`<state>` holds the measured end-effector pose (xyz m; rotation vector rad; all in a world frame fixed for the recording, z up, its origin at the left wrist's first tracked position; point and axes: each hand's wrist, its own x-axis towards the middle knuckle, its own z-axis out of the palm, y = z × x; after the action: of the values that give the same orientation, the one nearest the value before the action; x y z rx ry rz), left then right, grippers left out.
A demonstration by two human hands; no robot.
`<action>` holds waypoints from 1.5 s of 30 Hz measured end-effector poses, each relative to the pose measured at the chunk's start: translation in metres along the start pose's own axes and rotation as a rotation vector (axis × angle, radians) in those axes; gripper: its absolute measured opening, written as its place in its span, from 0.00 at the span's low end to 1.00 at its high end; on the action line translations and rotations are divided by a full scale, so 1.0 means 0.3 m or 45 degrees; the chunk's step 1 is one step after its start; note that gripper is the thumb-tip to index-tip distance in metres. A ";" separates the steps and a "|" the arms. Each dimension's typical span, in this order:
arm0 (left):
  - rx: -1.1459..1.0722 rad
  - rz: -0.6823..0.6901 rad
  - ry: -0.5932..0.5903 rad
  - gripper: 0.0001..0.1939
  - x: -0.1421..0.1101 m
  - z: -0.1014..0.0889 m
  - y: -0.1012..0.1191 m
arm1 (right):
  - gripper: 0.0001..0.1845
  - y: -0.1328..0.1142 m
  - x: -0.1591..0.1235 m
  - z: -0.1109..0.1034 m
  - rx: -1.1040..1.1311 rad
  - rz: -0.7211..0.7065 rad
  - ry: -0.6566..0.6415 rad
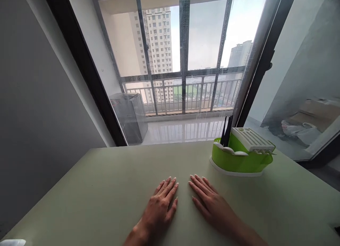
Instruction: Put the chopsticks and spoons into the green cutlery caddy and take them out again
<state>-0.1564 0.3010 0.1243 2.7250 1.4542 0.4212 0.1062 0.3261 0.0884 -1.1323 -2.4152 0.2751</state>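
My left hand lies flat, palm down, on the pale green table, with its fingers stretched forward and nothing held. Beside it, a small gap apart, my right hand rests palm down in the same way, also holding nothing. Beyond the right hand stands a green and white utensil holder, not touched by either hand. Black chopsticks stick up from its left part, and white rounded handles or spoon ends hang over its front rim. A slotted white top covers its right part.
A white object is cut off at the lower left corner. A dark object shows at the right edge. Behind the table are a dark door frame, a balcony with a grey appliance, and bags and cardboard to the right.
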 end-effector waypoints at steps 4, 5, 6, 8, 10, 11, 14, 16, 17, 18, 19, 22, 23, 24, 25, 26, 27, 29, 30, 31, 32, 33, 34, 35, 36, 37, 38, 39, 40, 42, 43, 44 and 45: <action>0.003 -0.017 -0.036 0.30 0.003 -0.006 0.004 | 0.27 -0.004 -0.004 -0.008 0.028 -0.005 0.014; 0.005 -0.017 -0.037 0.30 0.003 -0.006 0.004 | 0.27 -0.004 -0.004 -0.008 0.038 -0.008 0.022; 0.008 -0.016 -0.035 0.30 0.003 -0.006 0.003 | 0.27 -0.003 -0.004 -0.008 0.047 -0.009 0.031; 0.010 -0.012 -0.025 0.30 0.002 -0.005 0.002 | 0.27 0.000 -0.004 -0.007 0.063 -0.008 0.047; 0.005 -0.008 -0.010 0.30 0.003 -0.003 0.001 | 0.27 0.003 -0.004 -0.007 0.071 -0.009 0.049; -0.001 -0.006 0.000 0.30 0.003 -0.001 0.001 | 0.27 0.004 -0.004 -0.008 0.069 -0.009 0.044; -0.022 -0.002 0.032 0.31 0.003 0.002 0.001 | 0.27 0.005 -0.005 -0.011 0.055 -0.005 0.022; -0.032 0.004 0.044 0.31 0.003 0.003 0.002 | 0.27 0.004 -0.007 -0.013 0.053 -0.005 0.023; -0.034 0.006 0.046 0.31 0.003 0.003 0.002 | 0.27 0.004 -0.007 -0.013 0.054 -0.007 0.027; -0.034 0.009 0.047 0.31 0.003 0.003 0.002 | 0.27 0.004 -0.007 -0.014 0.056 -0.009 0.030; -0.033 0.010 0.047 0.31 0.003 0.003 0.002 | 0.27 0.004 -0.008 -0.014 0.056 -0.009 0.031; -0.028 0.008 0.037 0.30 0.003 0.001 0.002 | 0.27 0.005 -0.007 -0.015 0.059 -0.003 0.026; -0.026 0.006 0.030 0.30 0.003 0.001 0.002 | 0.27 0.005 -0.007 -0.015 0.065 -0.003 0.027; -0.023 0.004 0.023 0.30 0.003 0.001 0.002 | 0.27 0.006 -0.007 -0.015 0.072 -0.003 0.031; -0.021 0.002 0.018 0.30 0.004 0.000 0.002 | 0.27 0.006 -0.007 -0.016 0.081 -0.005 0.037; -0.019 0.001 0.015 0.30 0.004 0.000 0.002 | 0.27 0.006 -0.007 -0.016 0.088 -0.008 0.042; -0.018 0.000 0.016 0.30 0.004 -0.001 0.002 | 0.27 0.006 -0.007 -0.016 0.093 -0.009 0.046; -0.019 0.002 0.022 0.30 0.004 -0.002 0.003 | 0.27 0.005 -0.008 -0.017 0.092 -0.010 0.046; -0.021 0.003 0.027 0.31 0.004 -0.002 0.004 | 0.26 0.004 -0.008 -0.017 0.090 -0.009 0.045; -0.022 0.004 0.031 0.31 0.004 -0.002 0.005 | 0.26 0.004 -0.008 -0.018 0.089 -0.009 0.045; -0.024 0.004 0.033 0.31 0.003 -0.002 0.006 | 0.26 0.003 -0.008 -0.018 0.090 -0.011 0.047; -0.024 0.002 0.032 0.31 0.003 -0.002 0.007 | 0.26 0.002 -0.008 -0.019 0.094 -0.012 0.050; -0.025 -0.001 0.031 0.31 0.003 -0.002 0.007 | 0.26 0.001 -0.008 -0.019 0.098 -0.014 0.052; -0.027 -0.003 0.030 0.31 0.002 -0.002 0.008 | 0.26 0.001 -0.008 -0.020 0.101 -0.014 0.053; -0.030 -0.005 0.031 0.31 0.002 -0.002 0.009 | 0.26 0.000 -0.008 -0.020 0.102 -0.014 0.051; -0.035 -0.005 0.034 0.31 0.002 -0.002 0.010 | 0.26 -0.001 -0.008 -0.021 0.102 -0.012 0.047; -0.040 -0.004 0.039 0.31 0.002 -0.003 0.010 | 0.26 -0.001 -0.008 -0.021 0.099 -0.010 0.044; -0.044 -0.002 0.041 0.31 0.002 -0.003 0.011 | 0.26 -0.002 -0.008 -0.022 0.097 -0.009 0.043; -0.045 -0.002 0.038 0.31 0.002 -0.004 0.011 | 0.26 -0.002 -0.008 -0.022 0.094 -0.009 0.043; -0.038 -0.009 0.018 0.30 0.002 -0.005 0.011 | 0.26 -0.002 -0.008 -0.023 0.085 -0.012 0.045; -0.032 -0.014 0.006 0.30 0.002 -0.005 0.011 | 0.26 -0.003 -0.008 -0.024 0.081 -0.011 0.043; -0.027 -0.016 -0.004 0.29 0.002 -0.005 0.010 | 0.26 -0.003 -0.008 -0.024 0.077 -0.010 0.037; -0.023 -0.017 -0.007 0.29 0.002 -0.004 0.010 | 0.26 -0.003 -0.008 -0.024 0.074 -0.007 0.031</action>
<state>-0.1540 0.2996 0.1260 2.6992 1.4590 0.4233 0.1105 0.3236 0.0943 -1.0971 -2.3727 0.3257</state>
